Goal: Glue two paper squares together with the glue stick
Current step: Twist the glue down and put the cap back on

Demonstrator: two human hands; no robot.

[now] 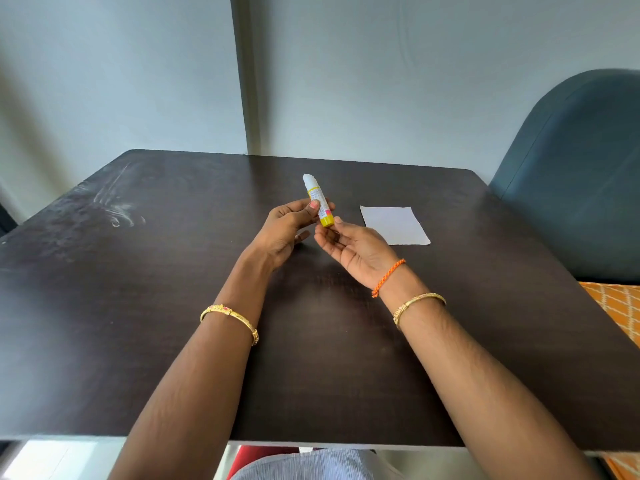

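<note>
Near the middle of the frame, the right hand (353, 247) is open with its palm up, fingertips at the yellow base of the glue stick (318, 199). The left hand (287, 226) grips the stick, tilted up-left. Further right, white paper (394, 225) lies on the dark table (173, 271).
</note>
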